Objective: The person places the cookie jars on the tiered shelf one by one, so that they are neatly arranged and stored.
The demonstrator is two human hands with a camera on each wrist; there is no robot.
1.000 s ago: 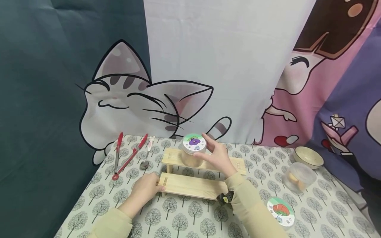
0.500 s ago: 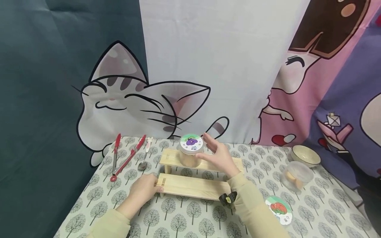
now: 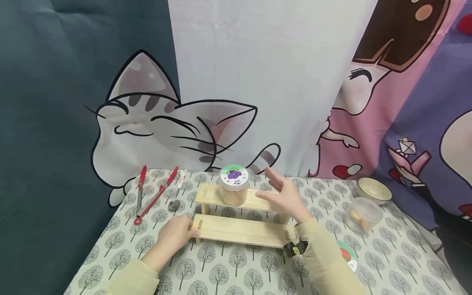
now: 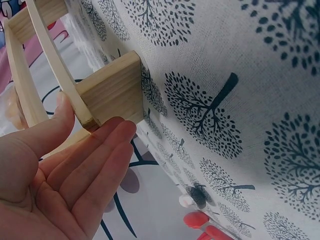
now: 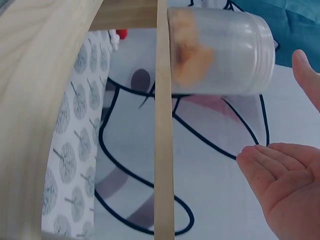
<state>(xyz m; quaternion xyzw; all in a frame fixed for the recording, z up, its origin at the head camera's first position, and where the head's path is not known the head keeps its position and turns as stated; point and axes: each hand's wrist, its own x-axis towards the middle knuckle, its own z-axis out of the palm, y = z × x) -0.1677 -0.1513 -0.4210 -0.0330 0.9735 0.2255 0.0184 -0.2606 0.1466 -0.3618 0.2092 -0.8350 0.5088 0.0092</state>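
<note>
A clear jar (image 3: 234, 196) with a purple eggplant picture on its lid stands on the upper step of a two-tier wooden shelf (image 3: 243, 231). Orange-brown pieces show through its wall in the right wrist view (image 5: 220, 52). My right hand (image 3: 284, 197) hovers just right of the jar, fingers spread and touching nothing; in the right wrist view a gap separates the palm (image 5: 290, 185) from it. My left hand (image 3: 175, 234) pinches the left end of the lower step. In the left wrist view the thumb lies on the board (image 4: 60, 65) and the fingers are beneath.
Red-tipped tongs (image 3: 149, 200) and a spoon (image 3: 175, 204) lie at the back left. On the right are a cream bowl (image 3: 373, 190), an uncovered clear jar (image 3: 363, 215) with pieces inside, and a tomato-picture lid (image 3: 348, 256) partly behind the right sleeve. A curtain (image 3: 221, 82) hangs behind the table.
My right hand has let go of the eggplant-lidded jar and drawn away to the right. The jar stays on the upper step. My left hand keeps its hold; the head view has shifted slightly.
</note>
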